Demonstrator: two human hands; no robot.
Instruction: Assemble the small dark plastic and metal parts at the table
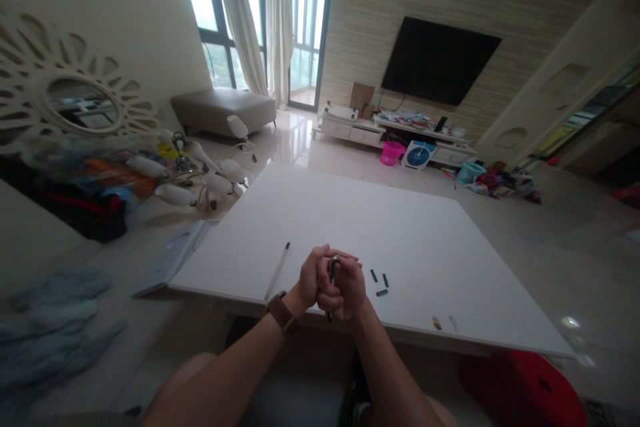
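My left hand (315,280) and my right hand (351,288) are together above the near edge of the white table (380,223). Their fingers close round a slim dark object (332,269) with a shiny top end; its kind is mostly hidden by the fingers. A brown-strapped watch (283,313) is on my left wrist. Just right of my right hand lie three small dark cylinders that look like batteries (382,293). To the left of my hands rests a long white stick with a black tip (277,271), perhaps a pen.
Near the table's right front lie a small yellow-and-dark piece (437,323) and a pale piece (453,323). A red rounded seat (523,390) stands below that edge. Left of the table are a lamp fixture with white shades (217,183) and a leaning flat panel (173,257).
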